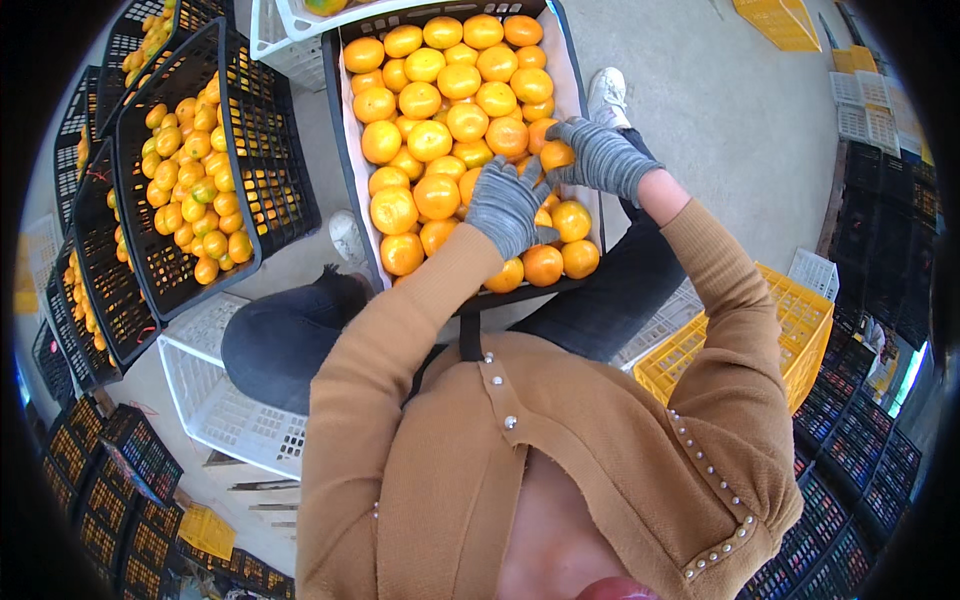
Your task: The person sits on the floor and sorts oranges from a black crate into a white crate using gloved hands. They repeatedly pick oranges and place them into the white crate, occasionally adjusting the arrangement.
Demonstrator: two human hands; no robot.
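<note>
A black plastic crate (346,176) with a pale liner (356,172) stands before me, filled with orange mandarins (430,140). Both my hands wear grey knit gloves. My right hand (600,157), at the crate's right side, has its thumb and fingers around one mandarin (557,155). Just to its left, my left hand (510,206) reaches over the fruit, palm down, its fingertips close to that same mandarin. What lies under the left palm is hidden, so its grip does not show.
Tilted black crates of smaller mandarins (196,180) stand at the left. A white crate (225,397) is beside my left leg and a yellow crate (795,322) by my right elbow. Another white crate (289,52) adjoins the top left. Stacked black crates (874,217) line the right edge.
</note>
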